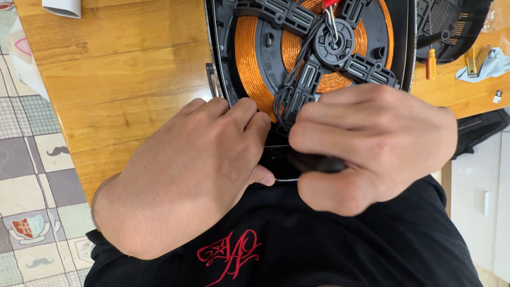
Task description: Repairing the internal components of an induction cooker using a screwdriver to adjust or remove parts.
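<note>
An opened induction cooker (223, 64) lies on the wooden table (122, 79), its copper coil (249, 58) and black plastic coil frame (319, 42) showing. My right hand (377, 143) is wrapped around the black handle of a screwdriver (316, 162), whose thin metal shaft (287, 179) points left. My left hand (196, 165) rests at the cooker's near edge, fingers bent, its thumb tip touching the shaft. A bundle of black wires (289, 85) runs from the coil's hub down under my fingers. The screwdriver tip is hidden.
A second black housing part (451, 26) lies at the back right, with a small orange-handled tool (431, 64) and a yellow tool on a grey cloth (486, 64) beside it. A white cup (62, 7) stands at the back left. Patterned floor tiles (32, 175) show left of the table.
</note>
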